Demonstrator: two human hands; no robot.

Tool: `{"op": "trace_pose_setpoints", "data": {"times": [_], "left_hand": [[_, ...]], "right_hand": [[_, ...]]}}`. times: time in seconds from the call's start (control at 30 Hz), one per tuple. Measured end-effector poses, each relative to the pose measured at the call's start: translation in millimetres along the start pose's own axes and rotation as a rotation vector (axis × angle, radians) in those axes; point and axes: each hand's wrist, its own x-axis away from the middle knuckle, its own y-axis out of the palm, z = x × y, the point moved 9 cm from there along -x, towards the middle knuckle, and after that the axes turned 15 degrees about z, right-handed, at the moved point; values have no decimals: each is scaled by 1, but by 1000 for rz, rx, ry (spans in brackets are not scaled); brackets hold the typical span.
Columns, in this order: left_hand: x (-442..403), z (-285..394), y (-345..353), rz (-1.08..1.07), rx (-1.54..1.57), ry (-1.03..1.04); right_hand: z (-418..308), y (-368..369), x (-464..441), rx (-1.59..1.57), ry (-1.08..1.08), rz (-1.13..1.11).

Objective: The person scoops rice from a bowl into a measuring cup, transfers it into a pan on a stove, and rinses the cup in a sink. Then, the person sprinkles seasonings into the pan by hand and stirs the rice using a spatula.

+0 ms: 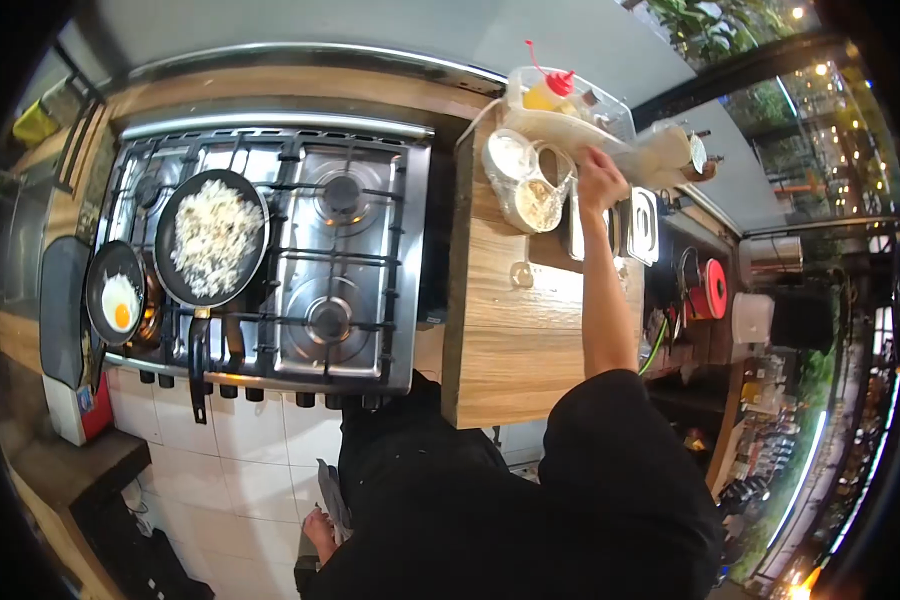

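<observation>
My right hand [602, 182] reaches over the wooden counter, its fingers curled at the near edge of a clear plastic bin [620, 122]. What those fingers hold, if anything, is hidden. In the bin stands a squeeze bottle [548, 92] with a red cap. Just left of the hand are plastic-wrapped round tubs [510, 153], one with pale crumbly food [538, 204]. Down by my left side, my left hand [320, 530] is closed beside a grey cloth-like piece [334, 492]; its grip is not clear.
On the stove [345, 270], a large pan [263, 235] holds white chopped food [215, 238], its handle [198, 370] jutting past the front. A small pan [96, 300] holds a fried egg [121, 302]. Metal containers [643, 226] stand right of my forearm on the counter [510, 350].
</observation>
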Motion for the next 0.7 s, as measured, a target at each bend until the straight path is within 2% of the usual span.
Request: {"op": "trace_pose_setpoints", "data": {"times": [0.07, 0.1, 0.13, 0.2, 0.23, 0.27, 0.33, 0.37, 0.43, 0.47, 0.5, 0.53, 0.57, 0.6, 0.63, 0.67, 0.7], "left_hand": [[12, 24, 9, -50, 77, 58], [22, 60, 12, -2, -8, 291], [35, 99, 20, 44, -95, 527], [99, 191, 39, 210, -247, 899], [125, 228, 55, 207, -206, 972], [149, 262, 72, 201, -168, 1043], [176, 317, 114, 135, -53, 1124], [201, 347, 140, 83, 26, 1198], [264, 407, 192, 7, 97, 1378], [300, 436, 217, -15, 83, 1485], [328, 459, 245, -52, 43, 1464], [353, 477, 275, -124, 166, 1495], [397, 497, 305, -138, 75, 1571], [425, 508, 341, -263, 83, 1487], [461, 517, 371, -269, 156, 1696], [489, 523, 404, -312, -85, 1556], [511, 525, 435, -399, 8, 1614]], "right_hand": [[51, 29, -3, 671, -274, -511], [35, 31, -1, 554, -649, -417], [52, 26, -12, 557, -629, -408], [46, 22, -29, 338, -260, -322], [43, 23, -28, 325, -290, -290], [45, 32, -21, 385, -201, -489], [54, 48, -7, 278, -498, -671], [48, 46, -10, 274, -487, -660], [41, 25, -36, 259, -157, -441], [43, 20, -40, 252, -150, -437], [51, 16, -42, 477, -220, -481], [59, 14, -45, 701, -293, -524], [77, 16, -42, 756, -331, -591], [83, 16, -42, 749, -330, -591], [85, 20, -38, 782, -397, -637], [85, 25, -34, 813, -465, -684], [89, 28, -34, 817, -431, -709]]}}
